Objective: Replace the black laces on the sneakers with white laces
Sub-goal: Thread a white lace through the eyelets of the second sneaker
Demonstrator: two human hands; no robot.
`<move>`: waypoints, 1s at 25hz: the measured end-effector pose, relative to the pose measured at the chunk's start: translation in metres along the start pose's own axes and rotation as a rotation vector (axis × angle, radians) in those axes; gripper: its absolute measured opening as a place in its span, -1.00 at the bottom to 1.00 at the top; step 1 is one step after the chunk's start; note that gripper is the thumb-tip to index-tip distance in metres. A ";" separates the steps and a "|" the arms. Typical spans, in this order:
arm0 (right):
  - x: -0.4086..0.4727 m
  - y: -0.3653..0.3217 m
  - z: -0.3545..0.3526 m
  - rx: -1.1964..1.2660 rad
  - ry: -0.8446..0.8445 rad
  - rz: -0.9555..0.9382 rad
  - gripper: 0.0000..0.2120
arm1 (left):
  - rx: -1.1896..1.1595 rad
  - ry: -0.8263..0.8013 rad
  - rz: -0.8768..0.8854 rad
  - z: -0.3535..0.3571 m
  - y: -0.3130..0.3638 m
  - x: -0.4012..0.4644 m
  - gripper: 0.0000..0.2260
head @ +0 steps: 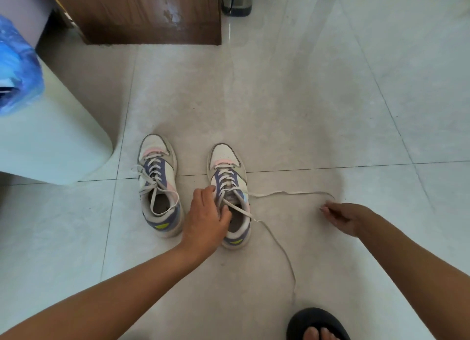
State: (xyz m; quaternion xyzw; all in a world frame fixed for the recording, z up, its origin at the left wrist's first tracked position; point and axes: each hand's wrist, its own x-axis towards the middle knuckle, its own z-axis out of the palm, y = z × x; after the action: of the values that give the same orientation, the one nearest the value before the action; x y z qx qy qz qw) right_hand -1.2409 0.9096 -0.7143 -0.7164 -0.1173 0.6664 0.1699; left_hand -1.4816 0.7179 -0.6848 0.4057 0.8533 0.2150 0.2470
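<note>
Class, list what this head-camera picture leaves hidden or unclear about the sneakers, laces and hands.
1. Head view: the left hand covers the inner collar of the right sneaker.
2. The right hand fingertips are too small to confirm a pinch on the white lace.
3. The frame's bottom edge cuts off the black slipper.

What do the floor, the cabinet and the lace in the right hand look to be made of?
Floor: glossy pale tile, likely ceramic; grout lines and reflections show. Cabinet: brown wood or wood-look veneer, with grain and a worn patch. Lace: thin off-white woven cord, limp and curving.
</note>
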 end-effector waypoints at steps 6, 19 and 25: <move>-0.055 0.028 0.090 -0.191 -0.332 -0.160 -0.84 | 0.117 0.072 0.126 -0.009 0.012 0.020 -0.80; -0.076 0.039 0.137 -0.656 -0.364 -0.597 -0.80 | 0.088 -0.014 0.020 -0.005 0.017 0.024 -0.78; -0.080 0.042 0.141 -0.818 -0.440 -0.702 -0.80 | 0.007 -0.032 -0.008 -0.001 0.015 0.027 -0.81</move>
State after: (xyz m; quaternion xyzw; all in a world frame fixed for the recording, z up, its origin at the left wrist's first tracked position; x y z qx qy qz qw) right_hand -1.3906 0.8523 -0.6658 -0.4867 -0.6281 0.6040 0.0618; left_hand -1.4881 0.7474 -0.6825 0.4064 0.8516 0.2045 0.2602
